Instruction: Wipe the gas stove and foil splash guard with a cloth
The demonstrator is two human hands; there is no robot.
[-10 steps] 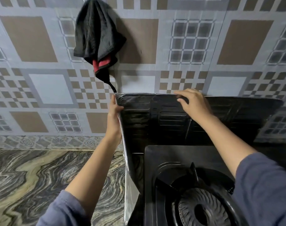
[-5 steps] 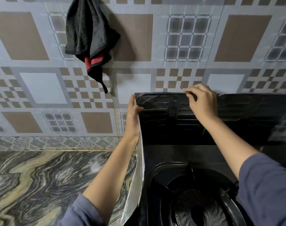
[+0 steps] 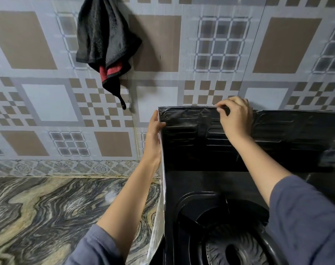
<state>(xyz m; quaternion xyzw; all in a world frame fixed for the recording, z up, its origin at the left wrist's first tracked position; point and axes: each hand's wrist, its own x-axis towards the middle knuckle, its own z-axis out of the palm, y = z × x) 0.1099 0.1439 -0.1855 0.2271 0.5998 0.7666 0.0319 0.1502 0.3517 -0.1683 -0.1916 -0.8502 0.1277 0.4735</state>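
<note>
A dark foil splash guard point(image 3: 183, 142) stands upright around the black gas stove point(image 3: 193, 190), its silver outer side showing along the left panel. My left hand point(image 3: 153, 136) grips the guard's upper left corner, thumb on the inside. My right hand point(image 3: 235, 119) pinches the guard's top edge near the middle. A round burner point(image 3: 233, 249) with its pan support sits at the bottom. A black cloth with a red patch point(image 3: 105, 43) hangs on the tiled wall, up and to the left of both hands.
Patterned wall tiles point(image 3: 48, 104) run behind everything. A marbled grey and tan countertop point(image 3: 48, 213) spreads to the left of the stove. The guard's back panel point(image 3: 296, 134) runs on to the right edge of view.
The view and both hands have drifted right along the wall with the guard. Its left corner now stands farther from the hanging cloth. Both hands keep their hold on the guard.
</note>
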